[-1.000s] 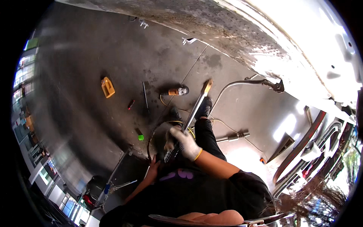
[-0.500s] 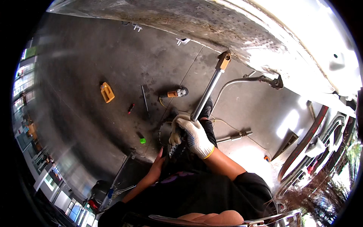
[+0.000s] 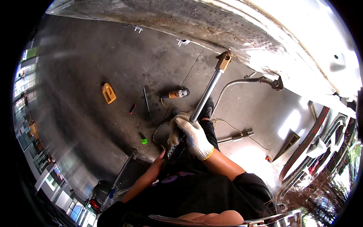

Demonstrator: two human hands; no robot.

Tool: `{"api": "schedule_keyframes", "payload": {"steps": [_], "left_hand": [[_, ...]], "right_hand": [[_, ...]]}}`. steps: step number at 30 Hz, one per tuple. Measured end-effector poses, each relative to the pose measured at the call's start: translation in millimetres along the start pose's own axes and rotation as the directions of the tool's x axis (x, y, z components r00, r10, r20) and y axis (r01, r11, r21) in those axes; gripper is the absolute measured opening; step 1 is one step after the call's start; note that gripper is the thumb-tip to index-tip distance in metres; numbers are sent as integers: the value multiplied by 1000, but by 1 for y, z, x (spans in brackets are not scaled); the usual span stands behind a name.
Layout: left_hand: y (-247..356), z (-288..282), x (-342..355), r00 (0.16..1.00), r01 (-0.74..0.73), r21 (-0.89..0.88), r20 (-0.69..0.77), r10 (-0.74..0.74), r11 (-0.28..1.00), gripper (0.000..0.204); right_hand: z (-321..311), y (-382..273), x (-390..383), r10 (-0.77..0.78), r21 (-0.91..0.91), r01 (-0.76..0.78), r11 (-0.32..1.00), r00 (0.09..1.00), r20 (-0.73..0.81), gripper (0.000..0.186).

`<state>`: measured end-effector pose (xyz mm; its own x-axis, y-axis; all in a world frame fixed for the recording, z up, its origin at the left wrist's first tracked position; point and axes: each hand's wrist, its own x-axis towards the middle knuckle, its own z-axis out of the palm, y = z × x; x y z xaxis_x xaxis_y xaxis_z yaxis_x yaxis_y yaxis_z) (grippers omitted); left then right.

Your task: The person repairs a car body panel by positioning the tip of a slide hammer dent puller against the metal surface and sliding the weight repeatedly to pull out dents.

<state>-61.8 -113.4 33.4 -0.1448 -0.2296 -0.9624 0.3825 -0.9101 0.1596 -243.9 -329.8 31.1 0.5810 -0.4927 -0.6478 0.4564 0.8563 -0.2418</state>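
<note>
My right hand (image 3: 193, 138), in a cream dotted glove, is closed round a long silver shaft (image 3: 207, 94) with a bronze-coloured head (image 3: 224, 60). The head overlaps the pitted underside (image 3: 242, 38) of a large white panel; contact I cannot confirm. A cream glove-like shape (image 3: 174, 138) lies against the right hand's left side. Below the shaft is a dark lower part (image 3: 174, 153) of the tool. My bare left hand (image 3: 159, 159) is beside that part, thumb upward, its other fingers largely hidden.
On the concrete floor lie an orange grinder (image 3: 176, 94), yellow container (image 3: 108, 93), thin rod (image 3: 146, 100), red tool (image 3: 133, 109) and green block (image 3: 144, 141). A bent tube (image 3: 238, 81) runs to the panel. Metal parts (image 3: 319, 149) lean at right; a cord (image 3: 227, 123) crosses near my feet.
Over the last second the shaft's head has moved up and right toward the panel's underside, and my gloved right hand has shifted slightly right. The last half second shows little movement.
</note>
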Motion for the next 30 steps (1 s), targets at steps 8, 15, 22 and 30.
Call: {"api": "schedule_keyframes", "payload": {"steps": [8, 15, 22, 30], "left_hand": [[10, 3, 5, 995, 78, -53, 65, -75, 996, 72], [-28, 14, 18, 992, -29, 14, 125, 27, 999, 73], [-47, -34, 5, 998, -56, 55, -24, 58, 997, 73], [-87, -29, -14, 966, -126, 218, -196, 170, 968, 74]], "right_hand": [[-3, 11, -4, -118, -99, 130, 987, 987, 112, 27], [-1, -95, 12, -42, -206, 51, 977, 998, 46, 43], [-23, 69, -17, 88, -501, -74, 862, 996, 5, 25], [-12, 68, -28, 274, -275, -233, 933, 954, 121, 27]]}}
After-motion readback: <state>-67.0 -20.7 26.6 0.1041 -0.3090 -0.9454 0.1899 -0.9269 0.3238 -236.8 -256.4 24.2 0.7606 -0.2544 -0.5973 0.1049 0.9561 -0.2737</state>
